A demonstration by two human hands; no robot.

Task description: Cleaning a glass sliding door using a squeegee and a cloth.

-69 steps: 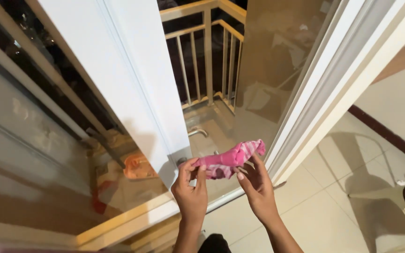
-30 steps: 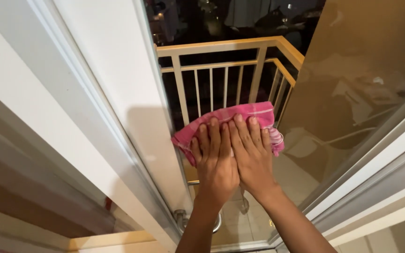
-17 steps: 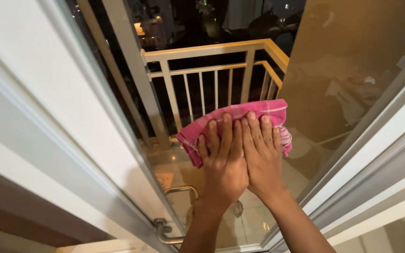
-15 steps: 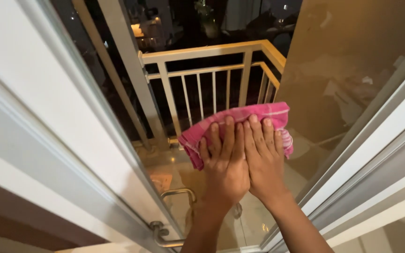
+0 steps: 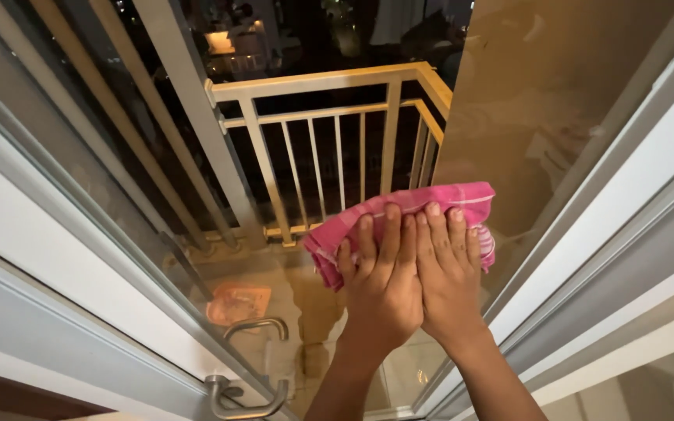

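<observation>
Head view: wiping the glass door.
Left hand and right hand, fingers flat, press the pink cloth mid-frame; next calls for steady pressure.

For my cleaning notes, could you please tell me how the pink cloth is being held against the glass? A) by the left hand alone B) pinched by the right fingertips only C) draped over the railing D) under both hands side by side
D: the left hand and right hand lie flat, side by side, on the pink cloth against the glass door.
</observation>
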